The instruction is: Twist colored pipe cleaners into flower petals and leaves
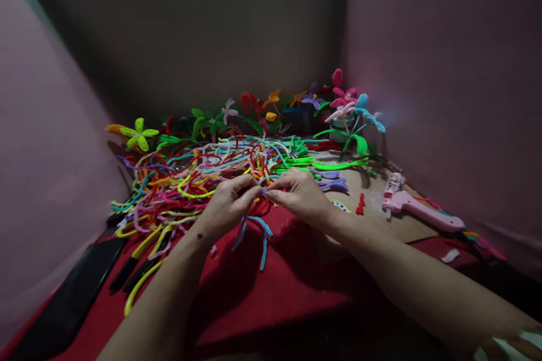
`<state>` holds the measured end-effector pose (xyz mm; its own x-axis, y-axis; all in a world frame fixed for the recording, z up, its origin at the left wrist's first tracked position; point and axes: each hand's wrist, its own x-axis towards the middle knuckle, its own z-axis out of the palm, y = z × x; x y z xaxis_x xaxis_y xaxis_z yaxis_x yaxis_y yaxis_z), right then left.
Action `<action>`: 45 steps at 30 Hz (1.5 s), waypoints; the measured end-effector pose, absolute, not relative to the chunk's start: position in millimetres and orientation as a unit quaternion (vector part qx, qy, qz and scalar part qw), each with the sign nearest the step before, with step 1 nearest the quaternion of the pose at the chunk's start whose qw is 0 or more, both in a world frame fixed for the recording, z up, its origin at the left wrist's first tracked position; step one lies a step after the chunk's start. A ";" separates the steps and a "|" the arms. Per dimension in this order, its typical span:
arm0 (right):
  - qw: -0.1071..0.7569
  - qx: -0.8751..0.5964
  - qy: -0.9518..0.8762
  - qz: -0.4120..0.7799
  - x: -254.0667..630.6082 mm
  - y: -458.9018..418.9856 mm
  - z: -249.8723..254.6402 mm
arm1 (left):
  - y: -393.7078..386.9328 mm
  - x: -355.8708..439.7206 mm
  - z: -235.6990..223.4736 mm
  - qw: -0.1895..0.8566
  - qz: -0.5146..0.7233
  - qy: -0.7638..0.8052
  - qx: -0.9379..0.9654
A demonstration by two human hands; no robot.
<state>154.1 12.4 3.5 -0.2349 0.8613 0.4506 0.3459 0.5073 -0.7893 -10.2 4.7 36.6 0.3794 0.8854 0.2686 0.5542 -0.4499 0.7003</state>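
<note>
My left hand (232,200) and my right hand (298,194) meet over the red cloth, thumbs and fingertips pinched close together. Between them is a small bit of a purple pipe cleaner (265,192); both hands grip it. A bluish-purple length (239,236) hangs below my left hand, and whether it joins the pinched bit is hidden. Just under the hands a light blue pipe cleaner (264,245) lies bent. Right of my right hand are purple looped petals (334,185) and a small red twisted piece (361,204).
A tangled heap of coloured pipe cleaners (169,192) covers the left and middle. Pliers with yellow-black handles (144,254) and a black flat object (71,299) lie at left. A pink glue gun (419,206) rests on cardboard (381,225). Pipe-cleaner flowers (345,98) stand behind.
</note>
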 end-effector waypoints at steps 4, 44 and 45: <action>0.425 -0.384 -0.638 0.515 155.9 16.8 5.9 | 2.8 -9.4 40.5 0.294 0.321 0.470 0.768; 0.406 -0.344 -0.489 0.692 146.2 15.5 -7.2 | 3.3 4.0 22.6 0.466 0.413 0.505 0.599; 0.402 -0.350 -0.489 0.691 145.5 14.7 -7.1 | 3.0 4.9 22.2 0.463 0.423 0.508 0.590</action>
<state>145.5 14.7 -7.1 -0.4326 0.8970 -0.0905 -0.2137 -0.1995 -0.9563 4.9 3.0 22.2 0.1245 0.9918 0.0280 0.2071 -0.0536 0.9769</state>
